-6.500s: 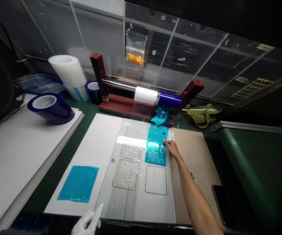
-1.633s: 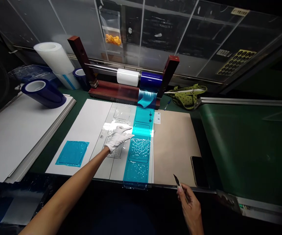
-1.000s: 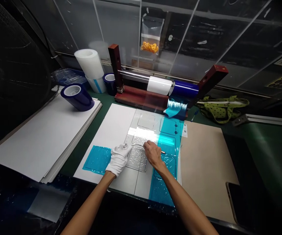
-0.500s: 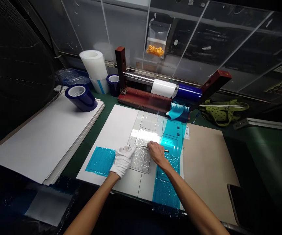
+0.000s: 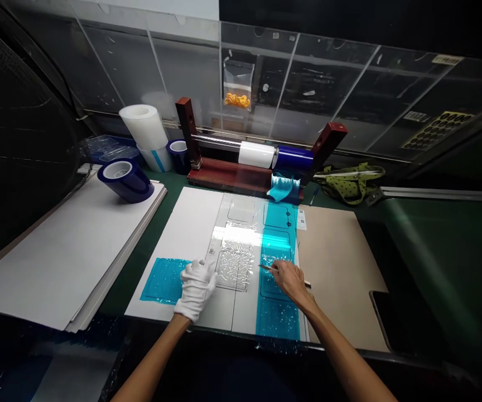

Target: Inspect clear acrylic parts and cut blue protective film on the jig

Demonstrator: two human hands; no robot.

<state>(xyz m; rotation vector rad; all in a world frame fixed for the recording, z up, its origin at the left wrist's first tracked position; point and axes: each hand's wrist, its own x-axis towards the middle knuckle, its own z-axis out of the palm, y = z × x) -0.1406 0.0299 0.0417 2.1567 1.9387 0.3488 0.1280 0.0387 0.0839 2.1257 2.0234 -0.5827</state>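
Observation:
My right hand is closed round a slim craft knife, its thin tip pointing left over the sheet and its other end showing past my palm. Below it a strip of blue film covers the right side of the clear sheet. A clear film piece with wrinkles and bubbles lies on a printed rounded outline, between my hands. My left hand, in a white glove, rests with fingers outstretched at the sheet's left edge. It partly covers a blue film piece on white paper.
Behind stands a red wooden roll holder with a white roll and a blue roll. At left, a blue film roll sits on stacked paper. Brown board and a phone lie at right.
My right hand has moved right with the craft knife, away from the wrinkled clear film. My left hand has shifted slightly left and down. The camera view has turned.

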